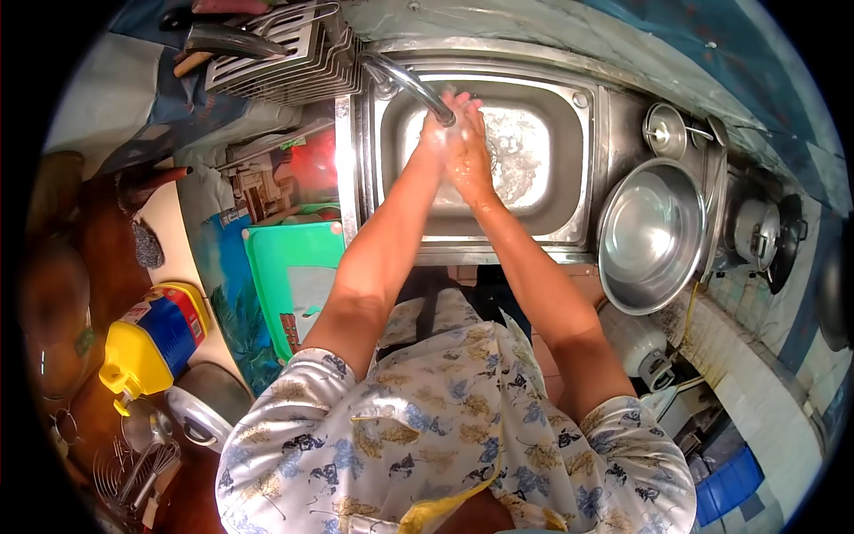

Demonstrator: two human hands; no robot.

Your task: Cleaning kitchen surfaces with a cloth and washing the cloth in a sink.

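Both of my hands are together under the chrome faucet [413, 87], over the left part of a stainless steel sink [567, 160]. Water runs onto them. My left hand [434, 130] is partly covered by the spout and the water, so its fingers are hard to make out. Against it lies my right hand [468, 150], wet, with its fingers pointing to the back of the sink. No object shows in either hand. Shallow water glints on the sink's bottom.
Right of the sink stand a large metal basin [650, 233] and a small metal pot [665, 130]. A wire dish rack [287, 73] with knives is at the back left. Below it are a green-framed board [267, 260] and a yellow jug [157, 340]. A gas cylinder [634, 337] stands low right.
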